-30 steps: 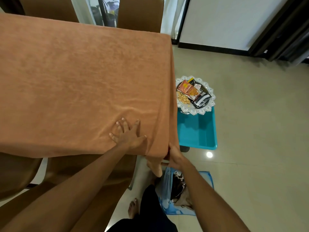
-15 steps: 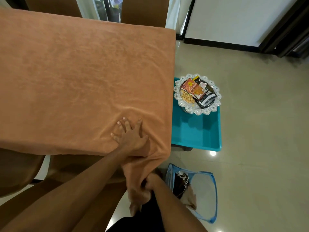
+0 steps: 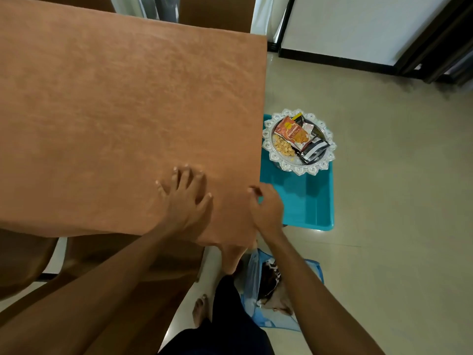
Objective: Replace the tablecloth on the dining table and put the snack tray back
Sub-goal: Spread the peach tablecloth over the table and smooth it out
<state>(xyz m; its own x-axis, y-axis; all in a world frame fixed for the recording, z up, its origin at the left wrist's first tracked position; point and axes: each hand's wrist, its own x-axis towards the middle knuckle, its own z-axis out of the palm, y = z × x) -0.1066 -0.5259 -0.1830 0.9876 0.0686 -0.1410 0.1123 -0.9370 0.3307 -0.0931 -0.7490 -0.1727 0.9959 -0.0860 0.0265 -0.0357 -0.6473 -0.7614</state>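
Note:
An orange-brown tablecloth (image 3: 122, 119) covers the dining table, and its near right corner hangs down in a point. My left hand (image 3: 186, 201) lies flat on the cloth near that corner, fingers spread. At the table's right edge my right hand (image 3: 266, 208) has curled fingers and pinches the cloth's edge. A round silver snack tray (image 3: 302, 171) with a scalloped rim holds snack packets and loose crackers. It sits on a teal tub (image 3: 307, 201) on the floor, right of the table and beyond my right hand.
A blue mesh bag (image 3: 314, 270) with dark and pale cloth inside stands on the floor by my feet. Brown chairs (image 3: 25, 265) are tucked under the near side, and more chair backs (image 3: 215, 11) show beyond the far edge. Beige tiled floor (image 3: 396, 201) stretches to the right.
My right hand let go of the hanging corner below the table and rose to the cloth's right edge. The corner folds have flattened. My left hand stayed pressed on the cloth.

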